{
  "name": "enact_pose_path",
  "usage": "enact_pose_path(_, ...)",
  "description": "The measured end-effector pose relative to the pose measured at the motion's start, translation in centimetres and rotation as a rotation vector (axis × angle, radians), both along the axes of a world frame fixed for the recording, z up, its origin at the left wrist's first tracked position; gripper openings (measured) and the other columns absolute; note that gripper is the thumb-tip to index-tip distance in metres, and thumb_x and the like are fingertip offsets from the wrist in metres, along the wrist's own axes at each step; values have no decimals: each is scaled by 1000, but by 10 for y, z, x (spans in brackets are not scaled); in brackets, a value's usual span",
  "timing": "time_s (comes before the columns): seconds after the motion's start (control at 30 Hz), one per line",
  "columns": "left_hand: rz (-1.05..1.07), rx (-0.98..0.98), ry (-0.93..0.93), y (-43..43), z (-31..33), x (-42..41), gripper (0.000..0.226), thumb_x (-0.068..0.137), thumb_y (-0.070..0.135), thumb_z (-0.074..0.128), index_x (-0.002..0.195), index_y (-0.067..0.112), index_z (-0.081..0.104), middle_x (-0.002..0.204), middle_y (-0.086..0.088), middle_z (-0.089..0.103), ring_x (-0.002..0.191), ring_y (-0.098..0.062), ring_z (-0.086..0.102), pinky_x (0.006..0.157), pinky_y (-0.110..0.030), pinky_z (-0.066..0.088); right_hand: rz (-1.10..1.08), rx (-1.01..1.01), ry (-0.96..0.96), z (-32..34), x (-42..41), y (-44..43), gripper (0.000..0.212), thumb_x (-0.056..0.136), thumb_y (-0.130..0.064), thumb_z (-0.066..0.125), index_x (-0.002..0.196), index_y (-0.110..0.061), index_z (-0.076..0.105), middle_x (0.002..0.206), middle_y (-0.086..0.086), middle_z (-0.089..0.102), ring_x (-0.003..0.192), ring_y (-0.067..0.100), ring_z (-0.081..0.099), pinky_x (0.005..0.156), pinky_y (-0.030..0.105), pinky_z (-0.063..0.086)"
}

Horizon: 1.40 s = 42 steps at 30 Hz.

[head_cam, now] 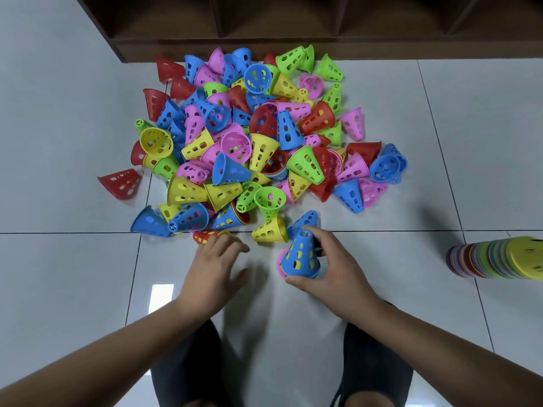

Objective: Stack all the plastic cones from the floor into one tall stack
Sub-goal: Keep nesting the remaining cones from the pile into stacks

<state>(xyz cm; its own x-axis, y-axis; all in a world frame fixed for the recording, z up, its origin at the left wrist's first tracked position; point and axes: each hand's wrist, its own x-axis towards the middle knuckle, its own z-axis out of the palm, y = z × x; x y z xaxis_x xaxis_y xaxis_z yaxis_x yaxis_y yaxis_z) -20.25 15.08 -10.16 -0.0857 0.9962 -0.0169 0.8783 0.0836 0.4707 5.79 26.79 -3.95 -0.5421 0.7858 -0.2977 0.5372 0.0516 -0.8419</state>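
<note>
Head view: looking down from above at both bare forearms, which reach forward over a glossy pale grey tiled floor (73, 274).
Cone pile: a broad heap of small perforated plastic cones (258, 136) in red, blue, pink, yellow and green lies on the floor ahead of the hands, the cones tumbled at all angles.
Right hand: the right hand (338, 268) grips a short nested stack (301, 257) just in front of the pile. The stack's outer cone is blue, yellow shows through its holes and a pink rim peeks out at its base. The fingers (316, 230) curl over its narrow top and the thumb lies under the wide rim.
Left hand: the left hand (217, 268) is slightly blurred, palm down, with relaxed, spread fingers (235, 245) holding nothing. The fingertips are just beside a red perforated cone (202, 236) at the near edge of the pile.
Nearby cones: a yellow perforated cone (271, 230) lies on its side between the two hands, and a blue perforated cone (307, 218) sits just behind the right hand.
Stray cone: one red cone (122, 182) lies apart to the left of the pile.
Long stack: a long multicoloured stack of nested cones (493, 258), yellow at its end, shows at the right edge, well apart from the pile.
Background: a dark brown wooden shelf unit (293, 24) stands behind the pile.
Foreground: the person's dark shorts (376, 362) show below the arms.
</note>
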Motion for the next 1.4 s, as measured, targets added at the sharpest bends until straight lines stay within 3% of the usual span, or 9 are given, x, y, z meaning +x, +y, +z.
enact_pose_path(0.23, 157, -33, 13, -21, 2, -34, 79, 74, 25, 91, 145, 27, 57, 150, 6, 53, 131, -26, 54, 98, -44, 48, 149, 63, -71, -10, -5, 5, 86, 78, -32, 89, 147, -47, 41, 141, -26, 48, 131, 2, 52, 105, 30, 52)
enact_pose_path(0.33, 172, -110, -28, -25, -6, -44, 95, 74, 29, 91, 157, 32, 45, 158, 9, 48, 141, -22, 50, 107, -41, 47, 175, 70, -111, -14, -3, 10, 88, 79, -32, 88, 148, -52, 38, 137, -28, 47, 133, -2, 49, 107, 29, 49)
enact_pose_path(0.47, 98, -125, -54, -25, -15, -51, 92, 75, 19, 91, 156, 26, 48, 157, 5, 49, 136, -23, 50, 113, -38, 46, 209, 86, -136, -18, -3, 20, 77, 82, -47, 85, 145, -50, 42, 136, -30, 47, 134, -6, 47, 106, 26, 45)
enact_pose_path(0.63, 25, -148, 49, -26, -25, -51, 76, 80, 38, 90, 148, 27, 57, 144, 6, 61, 120, -25, 56, 98, -40, 51, 173, 177, -142, -31, -6, 43, 43, 103, -39, 63, 144, -40, 51, 131, -18, 48, 130, 4, 49, 109, 40, 47)
enact_pose_path(0.93, 82, -155, -1, -22, -23, -52, 64, 77, 57, 90, 127, 26, 65, 109, 6, 69, 90, -25, 67, 74, -35, 48, 89, 504, -410, -52, -9, 79, 37, 101, -42, 63, 133, -24, 66, 123, 3, 46, 115, 28, 51, 104, 48, 48)
enact_pose_path(1.07, 109, -90, -70, -21, -11, -52, 56, 78, 61, 86, 118, 27, 68, 103, 10, 67, 85, -21, 66, 72, -33, 52, 47, 404, -439, -56, -3, 86, 30, 98, -49, 65, 107, -21, 66, 120, 2, 46, 109, 29, 52, 95, 43, 51)
enact_pose_path(1.2, 118, -23, -139, -14, 9, -45, 51, 81, 65, 80, 116, 29, 68, 100, 16, 60, 83, -8, 58, 71, -28, 52, -15, 242, -491, -55, -5, 84, 43, 94, -55, 68, 90, -16, 52, 108, 3, 48, 95, 25, 53, 79, 35, 42)
enact_pose_path(1.3, 134, 19, -171, -7, 25, -38, 50, 80, 57, 86, 116, 26, 69, 100, 13, 59, 84, -9, 58, 71, -27, 51, -164, 25, -455, -51, -11, 84, 44, 93, -49, 71, 95, -11, 49, 100, 6, 55, 87, 26, 57, 67, 35, 40)
enact_pose_path(1.4, 131, 63, -191, 2, 39, -34, 50, 81, 52, 88, 117, 23, 70, 101, 10, 58, 87, -10, 59, 72, -24, 49, -301, -211, -351, -46, -14, 87, 46, 93, -40, 67, 125, -15, 45, 110, 5, 63, 99, 25, 62, 71, 35, 42)
